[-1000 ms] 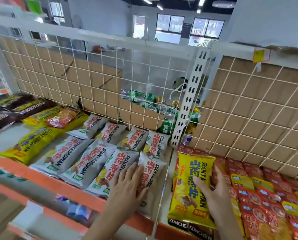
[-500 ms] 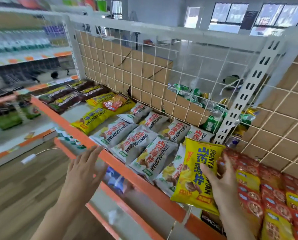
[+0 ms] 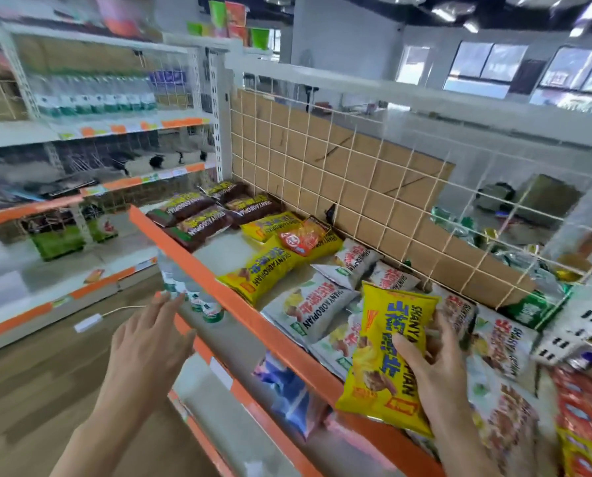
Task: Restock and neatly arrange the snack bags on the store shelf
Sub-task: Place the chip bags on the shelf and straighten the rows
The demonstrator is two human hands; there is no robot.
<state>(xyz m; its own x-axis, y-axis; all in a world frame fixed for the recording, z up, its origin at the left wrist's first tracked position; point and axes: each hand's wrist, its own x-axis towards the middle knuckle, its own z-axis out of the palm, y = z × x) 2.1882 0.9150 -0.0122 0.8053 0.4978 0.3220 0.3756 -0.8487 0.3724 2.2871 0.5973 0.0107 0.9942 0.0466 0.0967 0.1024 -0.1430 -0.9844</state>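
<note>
Right hand (image 3: 439, 370) grips a yellow snack bag (image 3: 387, 352), thumb across its printed face and fingers curled behind its right edge. Left hand (image 3: 150, 342) hangs spread and empty, just off the orange shelf edge (image 3: 198, 270).

Head view: the held bag hovers over the shelf front, above the white bags (image 3: 311, 308). Farther along lie yellow bags (image 3: 267, 266) topped by a red packet (image 3: 303, 235), then brown bags (image 3: 201, 222). Red packets (image 3: 583, 407) at lower right are cut off by the frame, and the far shelving is blurred. The held bag's long axis runs from the near edge towards the wire grid (image 3: 322, 160).
</note>
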